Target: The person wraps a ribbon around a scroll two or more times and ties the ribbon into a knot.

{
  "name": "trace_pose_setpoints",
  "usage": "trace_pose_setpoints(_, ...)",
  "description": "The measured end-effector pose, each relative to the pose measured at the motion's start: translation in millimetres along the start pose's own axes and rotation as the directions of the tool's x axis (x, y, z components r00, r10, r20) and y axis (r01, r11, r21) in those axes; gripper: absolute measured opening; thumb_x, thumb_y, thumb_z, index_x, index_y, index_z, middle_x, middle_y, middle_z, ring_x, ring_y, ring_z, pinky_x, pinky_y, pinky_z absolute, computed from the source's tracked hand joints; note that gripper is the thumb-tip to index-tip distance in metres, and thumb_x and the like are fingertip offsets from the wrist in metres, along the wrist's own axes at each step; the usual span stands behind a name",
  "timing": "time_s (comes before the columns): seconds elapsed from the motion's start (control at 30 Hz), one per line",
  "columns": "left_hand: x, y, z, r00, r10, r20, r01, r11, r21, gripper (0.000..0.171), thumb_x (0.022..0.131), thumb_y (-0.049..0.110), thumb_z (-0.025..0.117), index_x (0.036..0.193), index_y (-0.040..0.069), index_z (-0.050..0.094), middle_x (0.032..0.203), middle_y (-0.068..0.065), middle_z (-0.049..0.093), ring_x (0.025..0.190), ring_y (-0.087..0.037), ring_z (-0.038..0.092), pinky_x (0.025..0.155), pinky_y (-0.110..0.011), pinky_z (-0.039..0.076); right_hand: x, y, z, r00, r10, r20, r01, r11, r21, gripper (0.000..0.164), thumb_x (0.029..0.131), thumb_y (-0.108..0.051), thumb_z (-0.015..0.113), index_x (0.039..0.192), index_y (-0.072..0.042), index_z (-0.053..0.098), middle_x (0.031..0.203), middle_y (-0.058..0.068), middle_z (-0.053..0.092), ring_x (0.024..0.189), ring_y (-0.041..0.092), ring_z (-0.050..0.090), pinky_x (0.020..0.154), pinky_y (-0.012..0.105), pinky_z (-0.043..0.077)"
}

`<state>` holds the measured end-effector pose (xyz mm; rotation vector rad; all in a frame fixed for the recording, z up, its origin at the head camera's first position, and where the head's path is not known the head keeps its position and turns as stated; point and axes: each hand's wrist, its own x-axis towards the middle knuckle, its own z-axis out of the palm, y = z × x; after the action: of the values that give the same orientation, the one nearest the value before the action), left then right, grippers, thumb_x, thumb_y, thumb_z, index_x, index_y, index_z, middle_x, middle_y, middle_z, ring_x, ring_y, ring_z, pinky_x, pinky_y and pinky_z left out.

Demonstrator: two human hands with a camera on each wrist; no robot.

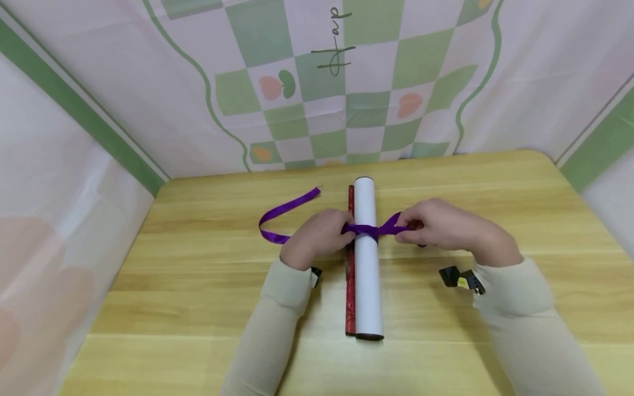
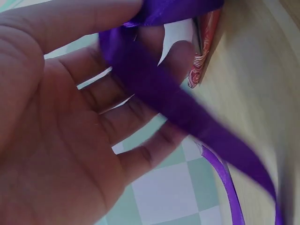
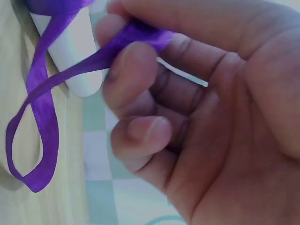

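A white paper roll (image 1: pixel 367 286) lies lengthwise on the table, with a long, thin red patterned piece (image 1: pixel 350 297) along its left side. Purple ribbon (image 1: pixel 366 230) wraps across the middle of the roll. My left hand (image 1: pixel 319 234) pinches the ribbon at the roll's left edge between thumb and index finger; its other fingers are spread in the left wrist view, with a ribbon length (image 2: pixel 187 110) running over them. To the right of the roll, my right hand (image 1: pixel 438 228) pinches the other ribbon part (image 3: pixel 89 61), fingers curled. A ribbon loop (image 3: pixel 44 173) hangs beside it.
The loose ribbon tail (image 1: pixel 284 209) curves over the wooden table (image 1: pixel 198 308) left of the roll. Behind the table hangs a green and white checked cloth (image 1: pixel 322 110). Small black devices (image 1: pixel 460 278) sit at both wrists.
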<state>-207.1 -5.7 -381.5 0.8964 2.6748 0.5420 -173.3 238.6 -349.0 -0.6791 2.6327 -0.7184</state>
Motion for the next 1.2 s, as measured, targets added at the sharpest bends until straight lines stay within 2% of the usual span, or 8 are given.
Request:
trace_pose_setpoints(0.2, -0.9, 0.6, -6.3, 0.999, 0.049, -0.025, -0.051, 0.992, -0.119, 0.011, 0.095, 0.018, 0.052, 0.099, 0.012, 0.060, 0.087, 0.003, 0.061, 0.070, -0.010, 0.052, 0.064, -0.022, 0.045, 8.6, -9.6, 14.9, 0.998, -0.055, 0.041, 0.058, 0.996, -0.071, 0.029, 0.096, -0.029, 0.053, 0.071, -0.016, 0.061, 0.058, -0.009, 0.047, 0.051, 0.007, 0.043, 0.053, 0.026, 0.040)
trace_pose_setpoints(0.4, 0.1, -1.3, -3.2, 0.995, 0.090, -0.041, -0.096, 0.982, -0.165, 0.014, 0.096, 0.017, 0.050, 0.106, 0.012, 0.058, 0.086, 0.004, 0.061, 0.066, -0.008, 0.052, 0.060, -0.019, 0.044, 16.3, -16.3, 31.8, 0.989, -0.113, 0.094, 0.118, 0.992, -0.045, 0.032, 0.095, -0.021, 0.051, 0.065, -0.015, 0.061, 0.057, -0.009, 0.047, 0.048, 0.006, 0.042, 0.050, 0.025, 0.040)
trace_pose_setpoints(0.5, -0.7, -1.2, -4.9, 0.993, 0.098, -0.058, -0.107, 0.978, -0.178, 0.018, 0.097, 0.019, 0.050, 0.112, 0.011, 0.056, 0.085, 0.003, 0.060, 0.064, -0.009, 0.051, 0.059, -0.019, 0.044, 18.2, -19.6, 35.1, 0.991, -0.080, 0.107, 0.084, 0.996, -0.034, 0.032, 0.094, -0.019, 0.051, 0.064, -0.014, 0.061, 0.055, -0.007, 0.047, 0.046, 0.007, 0.042, 0.047, 0.025, 0.039)
trace_pose_setpoints(0.67, -4.2, -1.4, -9.5, 0.993, 0.104, -0.061, -0.116, 0.966, -0.230, 0.027, 0.097, 0.023, 0.051, 0.120, 0.009, 0.054, 0.082, 0.000, 0.058, 0.060, -0.011, 0.048, 0.056, -0.021, 0.042, 23.6, -23.8, 39.2, 0.993, 0.048, 0.109, -0.047, 0.999, -0.015, 0.034, 0.093, -0.020, 0.048, 0.062, -0.011, 0.060, 0.051, -0.005, 0.047, 0.041, 0.010, 0.041, 0.040, 0.026, 0.037)
trace_pose_setpoints(0.77, -5.7, -2.2, -10.9, 0.992, 0.112, -0.057, -0.123, 0.952, -0.281, 0.033, 0.096, 0.032, 0.052, 0.121, 0.009, 0.054, 0.082, 0.000, 0.061, 0.062, -0.011, 0.051, 0.057, -0.023, 0.044, 27.4, -25.1, 42.4, 0.996, 0.062, 0.066, -0.059, 0.998, -0.037, 0.035, 0.092, -0.020, 0.048, 0.059, -0.013, 0.058, 0.049, -0.005, 0.046, 0.041, 0.010, 0.041, 0.041, 0.026, 0.036)
trace_pose_setpoints(0.87, -5.9, -2.9, -11.4, 0.991, 0.113, -0.076, -0.131, 0.946, -0.296, 0.037, 0.099, 0.040, 0.043, 0.113, 0.008, 0.058, 0.078, -0.001, 0.059, 0.062, -0.011, 0.050, 0.059, -0.023, 0.043, 30.5, -25.5, 45.0, 0.998, 0.056, 0.014, -0.055, 0.996, -0.065, 0.036, 0.092, -0.021, 0.048, 0.057, -0.016, 0.054, 0.050, -0.005, 0.044, 0.043, 0.009, 0.040, 0.043, 0.026, 0.036)
trace_pose_setpoints(1.0, -4.3, -3.4, -10.7, 0.994, 0.061, -0.086, -0.079, 0.970, -0.229, 0.038, 0.103, 0.032, 0.036, 0.113, 0.006, 0.062, 0.076, -0.001, 0.058, 0.058, -0.010, 0.047, 0.059, -0.022, 0.043, 32.7, -26.0, 46.0, 0.997, 0.070, -0.025, -0.072, 0.995, -0.065, 0.036, 0.093, -0.023, 0.047, 0.057, -0.017, 0.052, 0.050, -0.005, 0.043, 0.043, 0.009, 0.039, 0.043, 0.025, 0.034)
trace_pose_setpoints(1.2, -1.8, -3.0, -5.5, 0.999, -0.025, 0.047, 0.032, 0.989, -0.146, 0.030, 0.097, 0.025, 0.052, 0.120, 0.010, 0.065, 0.079, 0.003, 0.063, 0.057, -0.009, 0.053, 0.054, -0.022, 0.045, 31.3, -27.6, 45.5, 0.996, 0.085, -0.029, -0.086, 0.996, -0.035, 0.037, 0.095, -0.024, 0.047, 0.060, -0.015, 0.054, 0.053, -0.004, 0.046, 0.045, 0.010, 0.041, 0.043, 0.025, 0.036)
